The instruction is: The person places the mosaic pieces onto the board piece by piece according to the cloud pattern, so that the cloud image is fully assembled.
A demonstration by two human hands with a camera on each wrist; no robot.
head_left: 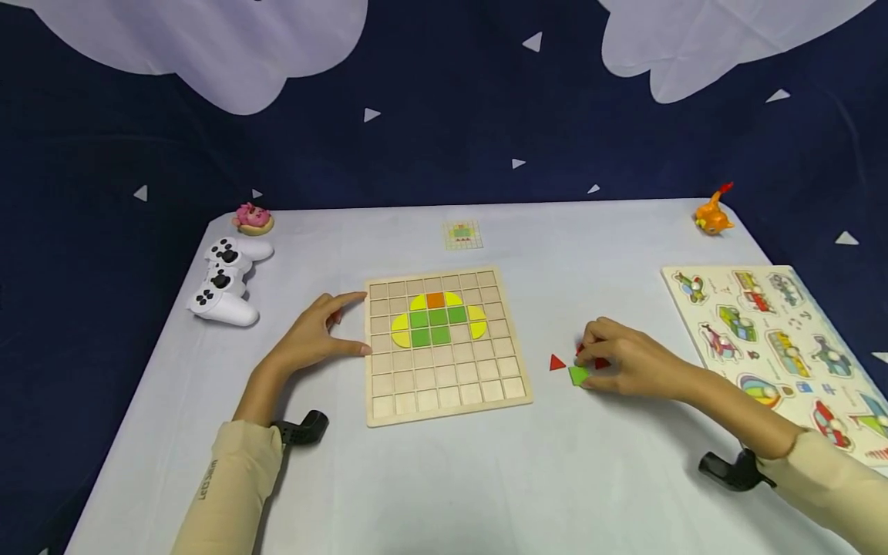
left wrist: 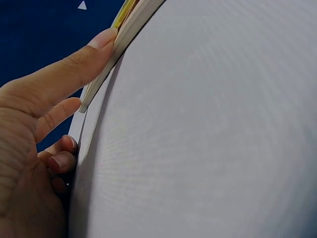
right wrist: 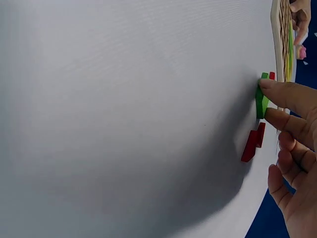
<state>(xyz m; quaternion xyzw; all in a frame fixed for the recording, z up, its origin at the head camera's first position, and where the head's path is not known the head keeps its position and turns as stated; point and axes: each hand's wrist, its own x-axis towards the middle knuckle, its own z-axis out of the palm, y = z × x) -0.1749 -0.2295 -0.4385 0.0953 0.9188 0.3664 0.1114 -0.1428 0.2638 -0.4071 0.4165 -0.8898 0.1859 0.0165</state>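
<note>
A wooden grid board (head_left: 486, 385) lies mid-table with green, yellow and orange tiles (head_left: 437, 317) set in its upper rows. My left hand (head_left: 355, 324) rests on the table, its straight fingers (left wrist: 101, 42) touching the board's left edge (left wrist: 130, 29). To the right of the board, my right hand (head_left: 586, 371) pinches a green square tile (head_left: 578, 375) (right wrist: 260, 99) that stands on edge on the table. A red triangle (head_left: 557, 362) lies just left of it. More red pieces (right wrist: 252, 144) lie under the right hand's fingers.
A white game controller (head_left: 225, 289) and a pink toy (head_left: 253, 220) sit at the far left. A small pattern card (head_left: 462, 234) lies behind the board. An orange toy bird (head_left: 712, 216) and a vehicle peg puzzle (head_left: 777, 339) occupy the right side.
</note>
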